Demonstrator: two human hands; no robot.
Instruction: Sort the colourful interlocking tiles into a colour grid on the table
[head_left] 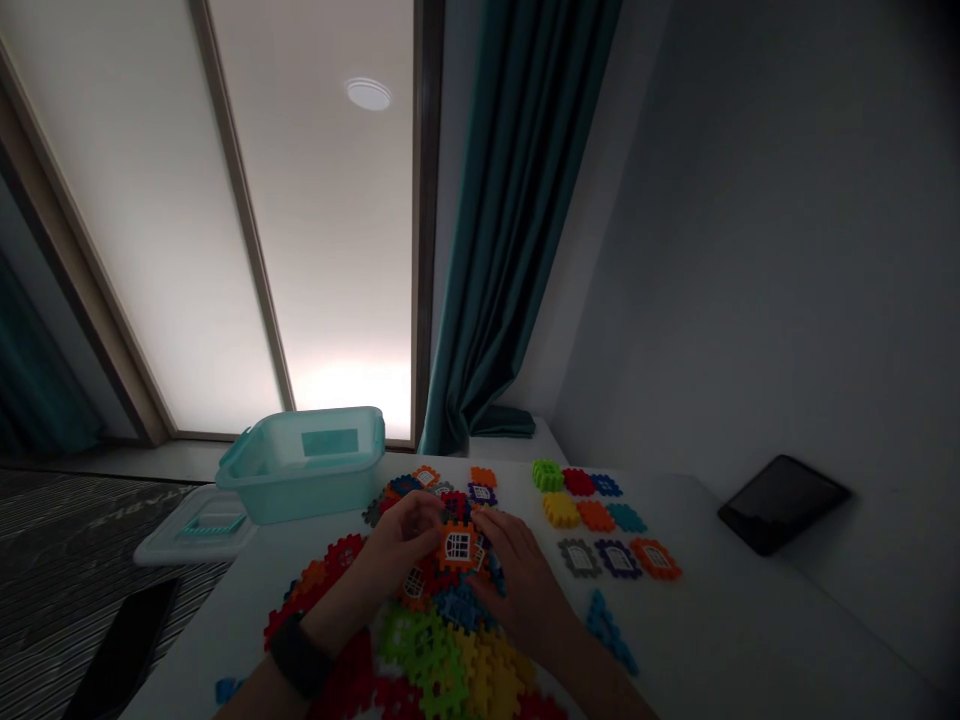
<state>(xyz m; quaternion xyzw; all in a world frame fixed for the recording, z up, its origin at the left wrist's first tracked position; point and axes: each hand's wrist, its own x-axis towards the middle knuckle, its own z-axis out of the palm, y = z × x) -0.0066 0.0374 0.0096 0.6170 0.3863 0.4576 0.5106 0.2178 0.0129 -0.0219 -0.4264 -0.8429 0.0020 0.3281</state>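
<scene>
An orange interlocking tile (458, 547) with a white window grid is held upright just above a pile of toy tiles. My left hand (401, 545), a dark band on its wrist, pinches the tile's left side between thumb and fingers. Curled around the right side is my right hand (517, 580), partly hiding other pieces beside the tile. Below both hands lie green tiles (424, 640), yellow tiles (491, 675) and blue tiles (459, 605). Red tiles (345, 550) spread out to the left.
Sorted tiles stand in rows at the right, including a green stack (547, 475), a yellow stack (561, 510) and a grey window tile (579, 557). Blue pieces (611, 632) lie nearer. A teal bin (315, 490), its lid (187, 540) and a black tablet (784, 505) surround the work.
</scene>
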